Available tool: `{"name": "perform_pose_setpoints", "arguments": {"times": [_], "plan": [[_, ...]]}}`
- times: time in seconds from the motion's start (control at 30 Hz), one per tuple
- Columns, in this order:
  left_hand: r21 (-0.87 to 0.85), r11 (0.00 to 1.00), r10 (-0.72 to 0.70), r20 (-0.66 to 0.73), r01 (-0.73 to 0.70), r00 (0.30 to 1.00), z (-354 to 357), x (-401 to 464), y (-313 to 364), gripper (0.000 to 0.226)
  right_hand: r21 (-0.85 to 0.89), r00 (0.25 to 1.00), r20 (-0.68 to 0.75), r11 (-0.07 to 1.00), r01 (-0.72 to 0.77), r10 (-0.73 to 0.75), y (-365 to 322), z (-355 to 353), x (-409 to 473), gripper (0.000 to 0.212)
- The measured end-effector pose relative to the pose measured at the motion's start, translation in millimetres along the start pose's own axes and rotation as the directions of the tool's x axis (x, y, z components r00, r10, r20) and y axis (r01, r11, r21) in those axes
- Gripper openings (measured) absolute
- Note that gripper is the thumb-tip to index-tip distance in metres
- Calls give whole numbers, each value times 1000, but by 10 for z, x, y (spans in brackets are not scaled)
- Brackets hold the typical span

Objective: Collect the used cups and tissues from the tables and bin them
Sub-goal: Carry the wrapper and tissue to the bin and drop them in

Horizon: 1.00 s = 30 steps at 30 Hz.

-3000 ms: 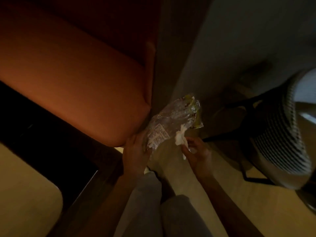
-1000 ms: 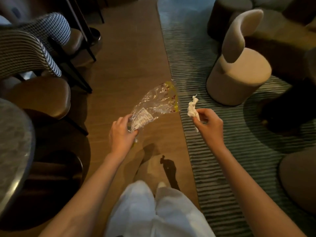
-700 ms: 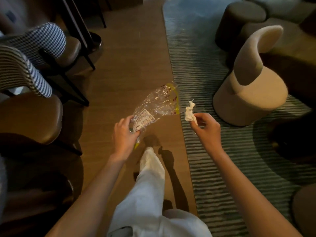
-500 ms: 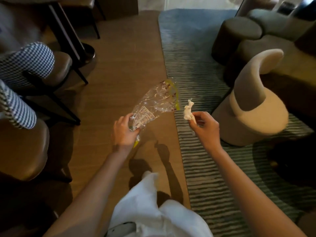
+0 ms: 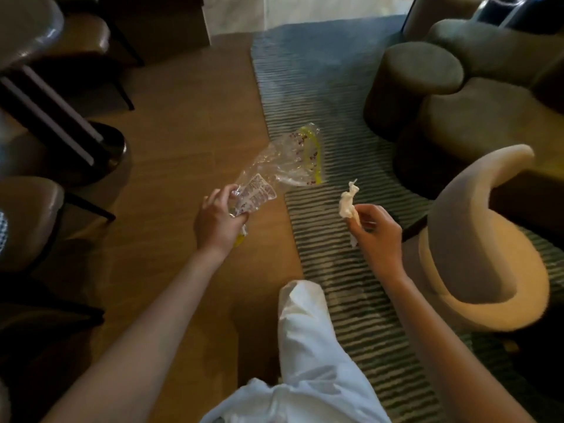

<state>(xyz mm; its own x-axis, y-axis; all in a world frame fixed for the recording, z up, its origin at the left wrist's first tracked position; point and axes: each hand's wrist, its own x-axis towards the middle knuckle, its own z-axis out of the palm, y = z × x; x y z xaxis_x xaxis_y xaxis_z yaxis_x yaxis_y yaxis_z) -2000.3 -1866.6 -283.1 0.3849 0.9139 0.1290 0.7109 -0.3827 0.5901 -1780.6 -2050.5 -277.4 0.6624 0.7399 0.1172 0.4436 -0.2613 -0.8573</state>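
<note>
My left hand (image 5: 218, 222) grips the lower end of a crumpled clear plastic bag (image 5: 283, 161) with a yellow edge and a printed label; the bag sticks up and away over the floor. My right hand (image 5: 377, 232) pinches a small crumpled white tissue (image 5: 348, 203) between thumb and fingers, held out at about the same height as the bag. Both hands are in front of me, a short gap apart. No cup or bin is in sight.
I stand on a wooden floor (image 5: 183, 141) beside a striped grey-green rug (image 5: 317, 87). A beige curved-back stool (image 5: 482, 254) is close on the right, dark round ottomans (image 5: 415, 83) behind it. Brown chairs (image 5: 27, 221) and a black table base (image 5: 103, 148) line the left.
I have turned away from the orange seat and walked forward along the rug's edge; the beige stool has come closer on my right. Both hands keep hold of bag and tissue.
</note>
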Motion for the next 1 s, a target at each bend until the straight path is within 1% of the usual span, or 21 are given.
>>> {"name": "perform_pose_setpoints", "arguments": {"times": [0.1, 0.17, 0.23, 0.4, 0.57, 0.67, 0.8, 0.93, 1.0], "plan": [[-23, 1000, 12, 3, -12, 1000, 281, 1058, 316, 58, 46, 999, -26, 999, -23, 24, 36, -13, 1106, 18], [-32, 999, 24, -2, -24, 1000, 463, 1671, 463, 58, 31, 1000, -25, 999, -15, 16, 53, 32, 1785, 19], [-25, 1000, 7, -13, -7, 1000, 617, 2238, 540, 57, 11, 1000, -12, 1000, -2, 2, 61, 131, 2437, 20], [-55, 998, -28, -27, 26, 999, 1036, 3829, 521, 58, 7, 999, 13, 1000, 29, -29, 169, 609, 4091, 17], [-62, 998, -9, -11, 8, 1000, 1425, 5731, 441, 57, 34, 998, -57, 999, 20, -18, 295, 1104, 5887, 15], [-88, 996, 31, 21, -29, 999, 1591, 6834, 599, 57, 38, 995, -97, 999, 26, -22, 295, 1285, 6846, 14], [-83, 992, 105, 90, -98, 990, 1873, 8056, 905, 57, 20, 989, -143, 999, -27, 30, 345, 1392, 7902, 12], [-86, 985, 165, 155, -153, 974, 2399, 9294, 1116, 56, 5, 981, -171, 996, -90, 89, 610, 1523, 9060, 11], [-69, 980, 193, 156, -184, 969, 2688, 9975, 1234, 56, -5, 978, -181, 995, -104, 101, 774, 1598, 9726, 12]]}}
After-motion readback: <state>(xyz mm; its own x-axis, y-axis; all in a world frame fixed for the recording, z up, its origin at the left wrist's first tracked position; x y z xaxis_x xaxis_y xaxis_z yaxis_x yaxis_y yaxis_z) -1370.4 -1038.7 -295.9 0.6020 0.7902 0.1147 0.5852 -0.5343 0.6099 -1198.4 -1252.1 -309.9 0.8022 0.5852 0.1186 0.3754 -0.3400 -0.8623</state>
